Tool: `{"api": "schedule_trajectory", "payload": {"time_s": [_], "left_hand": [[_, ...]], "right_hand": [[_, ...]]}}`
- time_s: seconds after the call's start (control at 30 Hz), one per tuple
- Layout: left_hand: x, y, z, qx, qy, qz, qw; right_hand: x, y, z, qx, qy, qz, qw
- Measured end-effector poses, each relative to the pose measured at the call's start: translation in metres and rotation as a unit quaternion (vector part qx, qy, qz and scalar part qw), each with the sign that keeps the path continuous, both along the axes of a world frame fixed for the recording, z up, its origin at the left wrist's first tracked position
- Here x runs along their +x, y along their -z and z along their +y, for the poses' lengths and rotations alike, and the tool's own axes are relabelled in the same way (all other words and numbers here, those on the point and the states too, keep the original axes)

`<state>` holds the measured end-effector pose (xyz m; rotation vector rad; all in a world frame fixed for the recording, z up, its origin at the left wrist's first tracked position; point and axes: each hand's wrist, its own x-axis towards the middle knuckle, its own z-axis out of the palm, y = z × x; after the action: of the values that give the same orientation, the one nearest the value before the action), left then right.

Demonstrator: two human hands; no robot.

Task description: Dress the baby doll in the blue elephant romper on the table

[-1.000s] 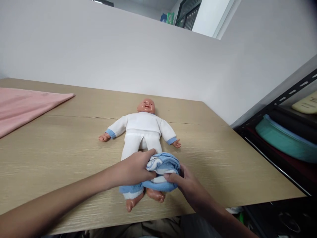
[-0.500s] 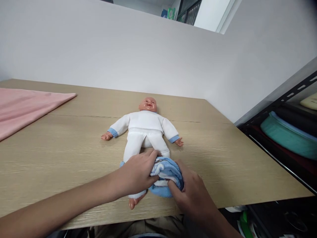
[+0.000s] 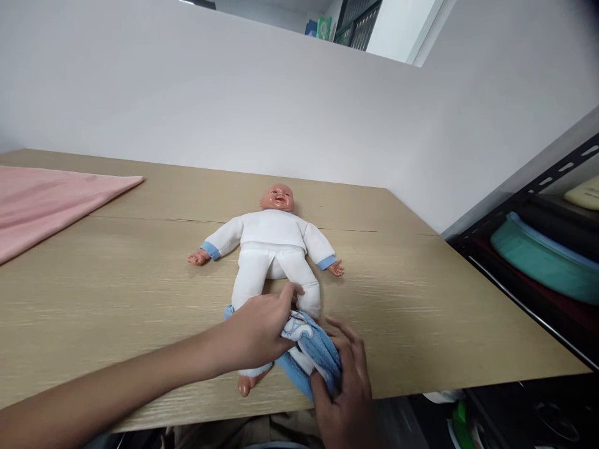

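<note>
A baby doll (image 3: 272, 227) in white clothes with blue cuffs lies on its back, feet toward me. Bunched blue-and-white patterned pants (image 3: 309, 349) surround the lower part of its leg on the right; that foot is hidden. More blue cloth peeks out beside the other leg, whose bare foot shows below. My left hand (image 3: 264, 327) lies across the doll's lower legs, fingers and thumb closed on the upper left edge of the pants. With thumb against the near side and fingers round the outer side, my right hand (image 3: 346, 383) grips the bunched cloth near the table edge.
A wooden table (image 3: 421, 299) bears the doll, with a pink cloth (image 3: 51, 202) spread at the left. Behind stands a white wall (image 3: 224, 106). At the right, a black rack (image 3: 524, 202) holds a teal folded item (image 3: 543, 255).
My right hand has moved down toward the table's front edge, drawing the bunched pants with it and stretching them. My left hand keeps its hold in nearly the same place.
</note>
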<state>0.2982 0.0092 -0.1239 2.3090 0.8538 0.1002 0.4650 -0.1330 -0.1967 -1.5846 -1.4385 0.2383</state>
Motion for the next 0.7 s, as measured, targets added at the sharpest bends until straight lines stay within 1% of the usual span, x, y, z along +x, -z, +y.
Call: {"api": "schedule_trajectory", "payload": {"time_s": [0.07, 0.17, 0.27, 0.37, 0.43, 0.53, 0.63, 0.7], "left_hand": [[-0.003, 0.004, 0.001, -0.022, -0.006, -0.039, 0.999], [-0.006, 0.007, 0.005, -0.057, -0.007, -0.126, 0.99], [-0.008, 0.004, 0.012, -0.126, -0.003, -0.197, 0.972], [-0.008, -0.001, 0.02, -0.177, -0.004, -0.215, 0.96], [-0.009, -0.005, 0.023, -0.186, -0.007, -0.194, 0.963], [-0.01, -0.01, 0.024, -0.177, -0.004, -0.163, 0.971], [-0.011, -0.013, 0.023, -0.151, 0.008, -0.162, 0.975], [-0.01, -0.014, 0.023, -0.135, 0.028, -0.157, 0.978]], "right_hand": [[-0.002, 0.001, 0.001, -0.009, -0.024, 0.076, 0.997], [-0.001, 0.001, 0.006, -0.05, -0.032, 0.178, 0.982], [0.005, -0.001, 0.015, -0.078, -0.032, 0.231, 0.969], [0.01, -0.004, 0.023, -0.069, -0.057, 0.239, 0.967], [0.013, -0.005, 0.026, -0.061, -0.095, 0.241, 0.964], [0.018, -0.004, 0.027, -0.053, -0.134, 0.203, 0.969], [0.031, -0.002, 0.028, -0.032, -0.126, 0.128, 0.983], [0.042, -0.003, 0.031, -0.017, -0.131, 0.104, 0.986]]}}
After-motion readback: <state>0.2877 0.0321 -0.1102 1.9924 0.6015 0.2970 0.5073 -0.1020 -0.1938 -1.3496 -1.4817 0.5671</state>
